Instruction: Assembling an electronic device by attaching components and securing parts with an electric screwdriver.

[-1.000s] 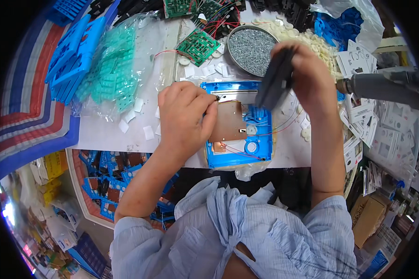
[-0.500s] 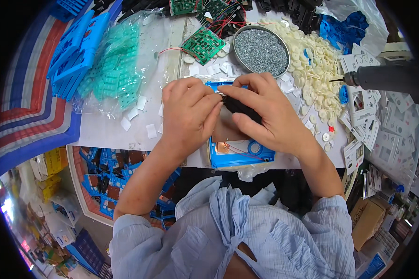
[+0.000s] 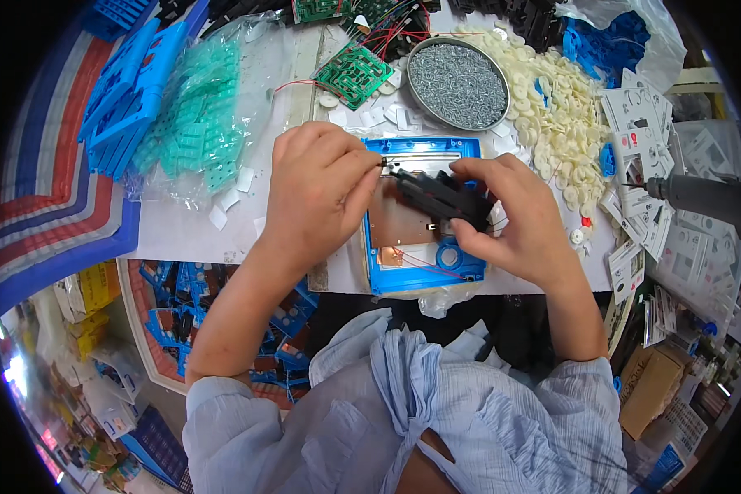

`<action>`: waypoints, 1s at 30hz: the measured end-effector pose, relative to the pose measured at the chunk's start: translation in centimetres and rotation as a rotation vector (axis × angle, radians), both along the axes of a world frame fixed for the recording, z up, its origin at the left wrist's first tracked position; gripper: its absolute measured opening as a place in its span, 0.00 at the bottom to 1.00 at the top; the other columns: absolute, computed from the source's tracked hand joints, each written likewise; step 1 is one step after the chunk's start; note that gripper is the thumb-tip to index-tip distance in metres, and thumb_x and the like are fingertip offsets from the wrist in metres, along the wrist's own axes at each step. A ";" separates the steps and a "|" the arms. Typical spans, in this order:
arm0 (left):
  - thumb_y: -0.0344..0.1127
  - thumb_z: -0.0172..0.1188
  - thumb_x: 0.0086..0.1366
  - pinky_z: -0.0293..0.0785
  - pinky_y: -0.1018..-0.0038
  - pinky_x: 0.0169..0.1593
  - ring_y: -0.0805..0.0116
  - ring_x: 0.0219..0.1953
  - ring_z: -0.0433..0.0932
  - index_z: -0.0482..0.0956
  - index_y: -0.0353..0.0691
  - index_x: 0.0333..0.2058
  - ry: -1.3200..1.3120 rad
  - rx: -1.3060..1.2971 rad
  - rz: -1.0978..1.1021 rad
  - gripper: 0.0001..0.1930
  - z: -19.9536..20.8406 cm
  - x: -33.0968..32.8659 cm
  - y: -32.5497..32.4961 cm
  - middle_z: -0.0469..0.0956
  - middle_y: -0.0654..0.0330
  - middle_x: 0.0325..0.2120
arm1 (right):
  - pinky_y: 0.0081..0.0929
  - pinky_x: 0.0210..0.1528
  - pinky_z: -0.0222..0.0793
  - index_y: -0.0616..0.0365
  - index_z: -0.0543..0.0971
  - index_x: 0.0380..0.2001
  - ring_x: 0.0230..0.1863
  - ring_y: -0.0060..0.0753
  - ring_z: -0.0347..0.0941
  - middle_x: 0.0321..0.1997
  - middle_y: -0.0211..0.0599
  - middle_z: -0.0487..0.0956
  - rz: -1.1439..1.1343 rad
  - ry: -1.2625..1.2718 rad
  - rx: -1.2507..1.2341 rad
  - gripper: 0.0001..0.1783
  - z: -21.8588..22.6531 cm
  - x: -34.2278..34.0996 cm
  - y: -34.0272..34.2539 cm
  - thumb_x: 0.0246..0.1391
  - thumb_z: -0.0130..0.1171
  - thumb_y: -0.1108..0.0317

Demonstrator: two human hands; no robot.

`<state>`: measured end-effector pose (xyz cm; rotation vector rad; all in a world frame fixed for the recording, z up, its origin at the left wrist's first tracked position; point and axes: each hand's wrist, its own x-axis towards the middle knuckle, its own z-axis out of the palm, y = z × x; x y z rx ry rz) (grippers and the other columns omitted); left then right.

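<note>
A blue plastic frame [image 3: 420,276] with a copper-coloured board inside lies on the white table before me. My right hand [image 3: 523,222] holds a black plastic part [image 3: 440,198] over the frame's right side. My left hand [image 3: 317,193] pinches thin wires at the black part's left end, fingers closed near the frame's top left corner. Red wires run across the lower part of the board.
A round metal dish of grey screws [image 3: 459,81] stands behind the frame, a pile of cream plastic discs [image 3: 556,107] to its right. Green circuit boards [image 3: 354,74], bagged teal parts [image 3: 206,123], stacked blue frames [image 3: 123,99]. An electric screwdriver [image 3: 700,193] hangs at right.
My right hand brought the black part down from above the table onto the frame. My left hand shifted from resting on the frame to pinching the wires at the part's end.
</note>
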<state>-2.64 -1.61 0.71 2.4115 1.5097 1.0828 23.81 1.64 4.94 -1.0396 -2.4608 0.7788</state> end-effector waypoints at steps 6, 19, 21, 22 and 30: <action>0.27 0.67 0.56 0.69 0.61 0.49 0.57 0.42 0.77 0.82 0.40 0.34 0.050 -0.068 -0.228 0.06 1.5 -0.4 1.8 0.79 0.60 0.34 | 0.40 0.44 0.75 0.57 0.79 0.48 0.44 0.46 0.75 0.36 0.39 0.80 0.272 -0.042 0.055 0.24 -0.1 -1.0 1.5 0.45 0.68 0.64; 0.30 0.66 0.55 0.69 0.63 0.45 0.59 0.38 0.74 0.84 0.42 0.37 0.197 -0.175 -0.505 0.10 2.9 -0.3 3.3 0.74 0.62 0.29 | 0.38 0.41 0.75 0.58 0.78 0.48 0.42 0.46 0.75 0.41 0.38 0.80 0.211 0.022 0.094 0.29 -1.1 -0.4 1.4 0.39 0.74 0.64; 0.31 0.65 0.56 0.69 0.64 0.43 0.61 0.37 0.74 0.86 0.42 0.40 0.206 -0.151 -0.498 0.12 2.6 -0.2 3.3 0.74 0.64 0.28 | 0.37 0.40 0.76 0.57 0.79 0.48 0.42 0.45 0.75 0.41 0.37 0.80 0.217 0.012 0.103 0.29 -1.0 -0.6 1.3 0.40 0.74 0.64; 0.31 0.64 0.56 0.69 0.65 0.42 0.62 0.37 0.74 0.86 0.42 0.42 0.242 -0.169 -0.498 0.13 2.7 -0.1 3.4 0.74 0.64 0.28 | 0.37 0.39 0.76 0.57 0.79 0.49 0.41 0.44 0.75 0.40 0.37 0.80 0.222 0.008 0.109 0.29 -0.8 -0.8 1.3 0.40 0.74 0.63; 0.34 0.61 0.58 0.69 0.67 0.41 0.65 0.37 0.75 0.86 0.39 0.43 0.327 -0.276 -0.505 0.15 3.3 -0.1 3.9 0.77 0.67 0.29 | 0.36 0.38 0.78 0.60 0.79 0.46 0.40 0.46 0.78 0.44 0.41 0.82 0.217 -0.039 0.177 0.29 -0.7 -1.4 1.2 0.38 0.76 0.63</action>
